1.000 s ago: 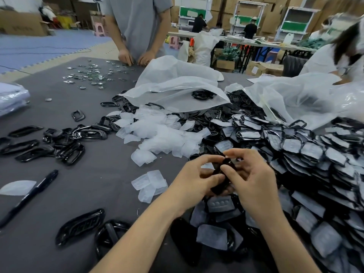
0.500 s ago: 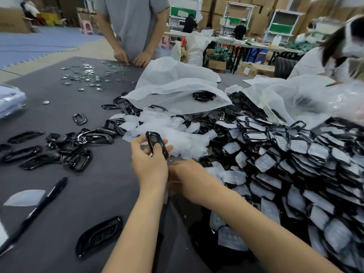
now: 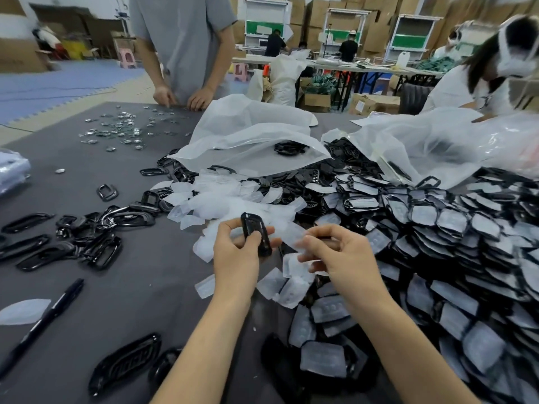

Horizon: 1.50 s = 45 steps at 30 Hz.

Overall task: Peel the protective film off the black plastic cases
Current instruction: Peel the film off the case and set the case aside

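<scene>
My left hand [image 3: 236,255] grips a small black plastic case [image 3: 255,233] upright between thumb and fingers, above the grey table [image 3: 140,287]. Just to its right, my right hand [image 3: 338,255] pinches a translucent white film strip [image 3: 287,233] that stretches from the case toward that hand. A large heap of film-covered black cases [image 3: 437,228] fills the right side. Peeled films [image 3: 227,199] lie in a white pile behind my hands, and more lie below them. Bare black cases and frames [image 3: 96,228] are scattered on the left.
A black marker pen [image 3: 43,319] and a loose film [image 3: 23,310] lie near the left front. White plastic bags [image 3: 248,141] sit at the back centre and right. Small shiny metal parts [image 3: 122,129] lie far left. One person stands across the table; another sits at the right.
My hands lifted a case from the heap and moved left. The right hand, low beside the left wrist half a second ago, now rises level with the case, pinching film.
</scene>
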{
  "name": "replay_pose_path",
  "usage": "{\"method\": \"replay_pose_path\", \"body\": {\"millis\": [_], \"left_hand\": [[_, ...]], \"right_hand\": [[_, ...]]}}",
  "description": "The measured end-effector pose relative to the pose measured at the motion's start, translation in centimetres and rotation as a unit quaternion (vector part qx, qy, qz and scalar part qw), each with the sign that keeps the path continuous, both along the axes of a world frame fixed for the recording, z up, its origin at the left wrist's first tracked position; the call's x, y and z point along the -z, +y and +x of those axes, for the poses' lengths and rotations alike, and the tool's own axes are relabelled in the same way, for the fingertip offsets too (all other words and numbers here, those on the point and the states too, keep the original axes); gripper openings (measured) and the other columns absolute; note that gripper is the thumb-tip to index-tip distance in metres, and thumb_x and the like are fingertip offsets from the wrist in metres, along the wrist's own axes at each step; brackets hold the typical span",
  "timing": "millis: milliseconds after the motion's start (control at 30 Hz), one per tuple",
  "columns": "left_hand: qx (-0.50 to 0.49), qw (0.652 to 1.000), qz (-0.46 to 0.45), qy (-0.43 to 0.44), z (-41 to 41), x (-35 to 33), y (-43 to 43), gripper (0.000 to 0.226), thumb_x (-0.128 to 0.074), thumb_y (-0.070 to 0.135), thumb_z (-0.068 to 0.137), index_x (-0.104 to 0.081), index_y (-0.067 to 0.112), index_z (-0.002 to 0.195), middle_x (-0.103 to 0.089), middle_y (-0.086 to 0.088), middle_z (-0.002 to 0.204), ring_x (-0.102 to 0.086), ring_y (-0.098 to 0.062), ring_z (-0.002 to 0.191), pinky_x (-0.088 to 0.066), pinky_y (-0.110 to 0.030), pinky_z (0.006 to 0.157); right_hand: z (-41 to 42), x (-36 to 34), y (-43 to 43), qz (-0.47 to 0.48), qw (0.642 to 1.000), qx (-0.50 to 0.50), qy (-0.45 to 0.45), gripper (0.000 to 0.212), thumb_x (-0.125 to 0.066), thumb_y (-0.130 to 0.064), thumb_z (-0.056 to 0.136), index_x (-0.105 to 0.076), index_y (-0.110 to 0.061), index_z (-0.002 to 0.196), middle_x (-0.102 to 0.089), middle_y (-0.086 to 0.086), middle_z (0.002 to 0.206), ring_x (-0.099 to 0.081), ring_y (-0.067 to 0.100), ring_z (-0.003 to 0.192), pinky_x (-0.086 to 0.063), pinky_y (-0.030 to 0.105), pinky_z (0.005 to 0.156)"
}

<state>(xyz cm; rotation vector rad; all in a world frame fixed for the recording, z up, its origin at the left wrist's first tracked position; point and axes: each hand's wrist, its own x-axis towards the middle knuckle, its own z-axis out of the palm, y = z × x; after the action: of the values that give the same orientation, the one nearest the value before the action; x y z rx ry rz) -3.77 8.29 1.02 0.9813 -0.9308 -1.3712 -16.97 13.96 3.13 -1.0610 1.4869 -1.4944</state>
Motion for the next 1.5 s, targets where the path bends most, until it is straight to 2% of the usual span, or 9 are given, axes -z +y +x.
{"method": "replay_pose_path", "body": {"millis": [167,333,500,733,1000,1167,1333,1433,1500], "left_hand": [[0.066,0.990,-0.099,-0.074,-1.4,-0.3,1.8,0.040,-0.046,-0.003,0.097,-0.051,0.035,0.106,-0.074,-0.008,0.091,-0.074,-0.026,0.070,-0.057,-0.025,0.060],[0.073,0.981,-0.144,-0.108,-2.0,-0.3,2.7,0.026,-0.047,-0.006,0.097,-0.063,0.013,0.088,-0.071,-0.011,0.090,-0.074,-0.021,0.072,-0.056,-0.020,0.062],[0.091,0.982,-0.126,-0.103,-2.2,0.0,3.2,0.037,-0.046,-0.006,0.097,-0.071,0.022,0.095,-0.072,-0.004,0.088,-0.074,-0.020,0.073,-0.057,-0.021,0.064],[0.139,0.983,-0.118,-0.035,-2.5,-0.3,3.7,0.054,-0.043,-0.004,0.099,-0.045,0.043,0.127,-0.075,-0.003,0.097,-0.074,-0.029,0.076,-0.057,-0.024,0.065],[0.164,0.978,-0.128,-0.025,-2.5,-0.2,3.8,0.060,-0.043,-0.002,0.100,-0.032,0.042,0.139,-0.075,0.000,0.101,-0.074,-0.027,0.078,-0.057,-0.025,0.065],[0.174,0.974,-0.135,-0.050,-2.5,0.0,3.8,0.062,-0.046,-0.002,0.099,-0.034,0.045,0.137,-0.075,-0.001,0.099,-0.074,-0.027,0.080,-0.058,-0.026,0.067],[0.166,0.960,-0.157,-0.161,-2.6,0.2,3.8,0.056,-0.063,0.041,0.091,-0.035,0.065,0.132,-0.071,-0.013,0.095,-0.067,-0.039,0.087,-0.057,-0.050,0.082],[0.170,0.948,-0.185,-0.195,-2.5,0.5,3.7,0.054,-0.058,0.060,0.084,-0.030,0.070,0.129,-0.071,0.008,0.079,-0.064,-0.018,0.064,-0.057,-0.025,0.070],[0.181,0.946,-0.189,-0.191,-2.7,0.6,3.7,0.048,-0.059,0.055,0.088,-0.037,0.064,0.130,-0.073,0.014,0.090,-0.070,-0.011,0.075,-0.058,-0.027,0.075]], "right_hand": [[-1.4,0.5,1.4,-0.053,0.996,0.028,-0.072,0.015,-0.069,-0.006,0.085,-0.064,-0.014,0.097,-0.073,0.009,0.072,-0.065,0.014,0.059,-0.051,0.017,0.056],[-2.0,0.3,2.2,-0.093,0.994,0.013,-0.053,0.013,-0.066,-0.001,0.086,-0.064,-0.013,0.088,-0.068,-0.001,0.073,-0.071,0.022,0.065,-0.055,0.021,0.062],[-1.9,0.1,2.6,-0.082,0.995,-0.002,-0.053,0.012,-0.067,-0.001,0.086,-0.072,-0.011,0.083,-0.071,0.004,0.071,-0.072,0.023,0.067,-0.054,0.021,0.057],[-3.2,-1.0,2.9,-0.119,0.992,0.014,-0.044,0.033,-0.057,0.008,0.089,-0.075,-0.019,0.088,-0.072,0.004,0.073,-0.071,0.017,0.069,-0.054,0.020,0.059],[-3.3,-1.1,3.1,-0.137,0.989,0.055,-0.016,0.003,-0.075,-0.028,0.074,-0.073,-0.027,0.075,-0.062,0.003,0.081,-0.056,0.009,0.059,-0.049,0.020,0.053],[-2.9,-1.3,3.2,-0.154,0.985,0.003,-0.075,0.003,-0.070,-0.025,0.073,-0.070,-0.024,0.076,-0.060,-0.003,0.065,-0.053,0.012,0.051,-0.046,0.021,0.047],[-2.4,-1.0,3.1,-0.108,0.993,-0.048,0.005,0.006,-0.073,-0.012,0.078,-0.069,-0.014,0.081,-0.066,0.002,0.066,-0.059,0.014,0.051,-0.046,0.020,0.046],[-2.1,-0.7,2.9,-0.104,0.992,-0.021,0.074,0.013,-0.072,-0.006,0.083,-0.069,-0.018,0.078,-0.067,0.002,0.068,-0.060,0.015,0.052,-0.045,0.020,0.045],[-2.0,-0.6,2.8,-0.107,0.991,-0.001,0.079,0.016,-0.072,-0.006,0.082,-0.069,-0.020,0.075,-0.065,0.008,0.073,-0.061,0.019,0.052,-0.045,0.020,0.044]]}}
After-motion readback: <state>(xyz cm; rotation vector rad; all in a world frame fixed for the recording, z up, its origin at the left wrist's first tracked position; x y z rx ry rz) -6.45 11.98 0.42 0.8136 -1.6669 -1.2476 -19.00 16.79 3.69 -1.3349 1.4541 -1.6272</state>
